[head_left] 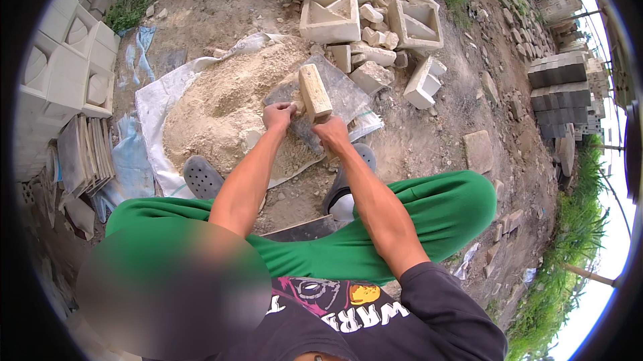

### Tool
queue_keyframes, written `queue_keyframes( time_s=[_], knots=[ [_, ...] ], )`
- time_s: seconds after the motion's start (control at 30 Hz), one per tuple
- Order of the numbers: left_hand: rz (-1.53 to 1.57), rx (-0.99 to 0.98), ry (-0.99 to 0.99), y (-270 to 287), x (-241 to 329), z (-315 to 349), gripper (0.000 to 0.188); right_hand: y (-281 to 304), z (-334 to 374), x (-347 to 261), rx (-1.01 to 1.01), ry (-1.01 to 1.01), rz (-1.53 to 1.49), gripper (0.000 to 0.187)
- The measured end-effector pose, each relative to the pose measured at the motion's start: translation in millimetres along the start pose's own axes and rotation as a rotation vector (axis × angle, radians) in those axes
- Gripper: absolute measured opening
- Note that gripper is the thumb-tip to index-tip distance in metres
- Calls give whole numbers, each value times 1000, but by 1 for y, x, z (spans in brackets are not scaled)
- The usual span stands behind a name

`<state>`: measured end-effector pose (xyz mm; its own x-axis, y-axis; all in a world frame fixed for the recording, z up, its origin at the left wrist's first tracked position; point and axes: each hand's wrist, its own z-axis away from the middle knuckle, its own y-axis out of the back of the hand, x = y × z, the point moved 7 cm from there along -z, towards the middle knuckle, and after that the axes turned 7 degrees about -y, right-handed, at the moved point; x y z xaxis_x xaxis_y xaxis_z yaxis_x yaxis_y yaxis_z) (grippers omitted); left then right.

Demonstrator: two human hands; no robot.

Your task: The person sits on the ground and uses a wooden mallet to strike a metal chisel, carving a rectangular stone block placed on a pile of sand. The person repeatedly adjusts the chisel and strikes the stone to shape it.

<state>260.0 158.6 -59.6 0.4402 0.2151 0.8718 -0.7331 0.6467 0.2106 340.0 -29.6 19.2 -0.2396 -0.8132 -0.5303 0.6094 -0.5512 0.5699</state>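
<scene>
watching from close by, i see loose powder heaped left of the grip; it could shift and rock the gray slab at its edge. the left hand is curled just beside the wooden block, so a stray swing could catch its knuckles. the right hand is closed around the block's near end, the rest jutting ahead over the slab; a slack hold could let it twist. whether the left fingers pinch anything, i can't tell; the right fist hides the held end's shape.
</scene>
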Motion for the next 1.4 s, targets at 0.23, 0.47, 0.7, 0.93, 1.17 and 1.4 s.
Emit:
queue_keyframes(
  time_s=[0.23, 0.47, 0.7, 0.93, 1.17, 1.4],
  knots=[
    [73, -80, 17, 4, 0, -1, 23, 27, 26, -50, 119, 251, -165, 37],
    [-35, -20, 23, -1, 23, 11, 20, 1, -1, 5, -33, -38, -2, 30],
    [35, -86, 18, -3, 20, 16, 23, 38, 25, -48, 239, 341, -186, 28],
    [-14, -42, 40, -5, 30, 22, 23, -3, -3, 10, 81, 18, 41, 30],
    [94, -55, 36, 2, 7, 10, 21, 32, 31, -67, 170, 304, -141, 28],
    [27, -41, 15, -9, 21, 12, 17, -12, -9, 18, 227, 188, 83, 29]
  ],
)
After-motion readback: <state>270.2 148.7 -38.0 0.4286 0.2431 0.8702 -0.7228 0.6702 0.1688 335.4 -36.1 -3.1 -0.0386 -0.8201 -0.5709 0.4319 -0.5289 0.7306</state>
